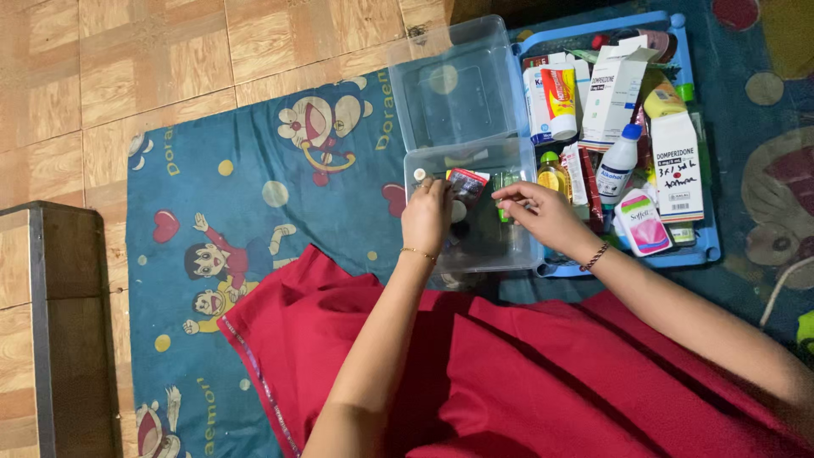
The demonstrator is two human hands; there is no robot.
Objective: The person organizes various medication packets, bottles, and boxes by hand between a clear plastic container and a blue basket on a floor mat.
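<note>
Red cloth (509, 373) nearest — both hands in clear box (475, 212), long axis seemingly crosswise.

The clear plastic box (509, 246) sits open on the blue cartoon-print mat, just left of a blue tray. Its hinged lid (458, 85) lies tipped back on the far side. Inside, at the far left, a small dark packet with red edges (466, 183) stands tilted among other small items.
</note>
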